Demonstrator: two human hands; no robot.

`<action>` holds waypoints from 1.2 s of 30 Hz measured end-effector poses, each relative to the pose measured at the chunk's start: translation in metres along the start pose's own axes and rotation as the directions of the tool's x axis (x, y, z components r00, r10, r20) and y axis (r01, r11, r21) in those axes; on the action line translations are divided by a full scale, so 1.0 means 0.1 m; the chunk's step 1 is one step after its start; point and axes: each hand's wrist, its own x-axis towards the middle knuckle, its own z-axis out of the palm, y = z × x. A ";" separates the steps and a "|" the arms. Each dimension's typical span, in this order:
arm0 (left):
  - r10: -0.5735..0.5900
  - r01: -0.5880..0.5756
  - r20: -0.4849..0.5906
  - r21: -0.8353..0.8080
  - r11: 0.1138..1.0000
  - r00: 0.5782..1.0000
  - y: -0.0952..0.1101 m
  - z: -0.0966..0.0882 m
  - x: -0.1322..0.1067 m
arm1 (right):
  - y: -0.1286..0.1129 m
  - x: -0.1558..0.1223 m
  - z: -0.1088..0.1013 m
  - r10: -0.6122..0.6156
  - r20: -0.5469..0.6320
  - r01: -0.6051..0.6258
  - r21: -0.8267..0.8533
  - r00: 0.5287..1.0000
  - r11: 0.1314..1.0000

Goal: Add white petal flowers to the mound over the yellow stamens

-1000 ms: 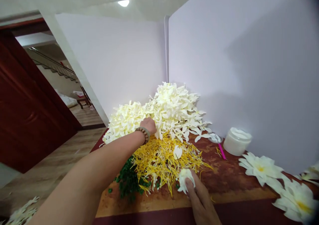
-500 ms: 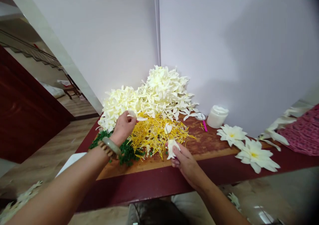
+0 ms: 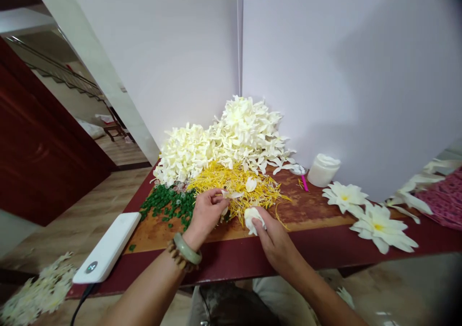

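My left hand (image 3: pixel 209 210), wearing a jade-coloured bangle and a beaded bracelet, pinches a white artificial petal piece (image 3: pixel 234 194) between thumb and fingertips. A short distance to its right, my right hand (image 3: pixel 270 232) closes around a gathered white artificial flower (image 3: pixel 252 220); my fingers hide its lower part. Behind both hands spreads a heap of yellow artificial stamens (image 3: pixel 220 178), with a single white petal (image 3: pixel 251 184) in front of or on it. A tall pile of white petal pieces (image 3: pixel 249 129) leans against the wall.
Small green pieces (image 3: pixel 168 206) lie left of my left hand. A white power bank (image 3: pixel 108 246) with a cable crosses the table's left edge. At right are a white jar (image 3: pixel 324 170), a pink-handled spoon (image 3: pixel 305 182), finished white flowers (image 3: pixel 384 226) and a pink woven item (image 3: pixel 443 198).
My left hand has come back from the petal pile, moving right and toward me with the petal piece, close to my right hand. The view has shifted slightly left.
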 end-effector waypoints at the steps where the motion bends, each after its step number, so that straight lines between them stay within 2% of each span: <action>1: -0.013 0.013 0.000 -0.017 1.000 1.000 0.00 0.00 0.00 | 0.00 0.01 -0.01 0.000 0.005 0.000 -0.033 1.000 0.999; 11: -0.056 0.056 0.003 -0.091 0.994 0.998 0.04 0.02 -0.02 | -0.04 0.09 -0.02 0.070 0.058 -0.054 -0.239 0.996 0.970; 21: -0.034 0.037 0.037 -0.070 0.997 0.999 -0.01 0.01 -0.02 | -0.12 0.15 -0.01 0.133 0.071 -0.109 -0.271 0.989 0.956; 27: 0.024 -0.023 0.029 -0.027 0.999 0.999 -0.03 0.04 -0.06 | -0.10 0.14 0.00 0.144 0.064 -0.123 -0.256 0.988 0.959; 36: 0.010 -0.009 0.058 -0.015 1.000 0.998 -0.05 0.03 -0.04 | -0.10 0.13 0.00 0.153 0.053 -0.135 -0.246 0.987 0.960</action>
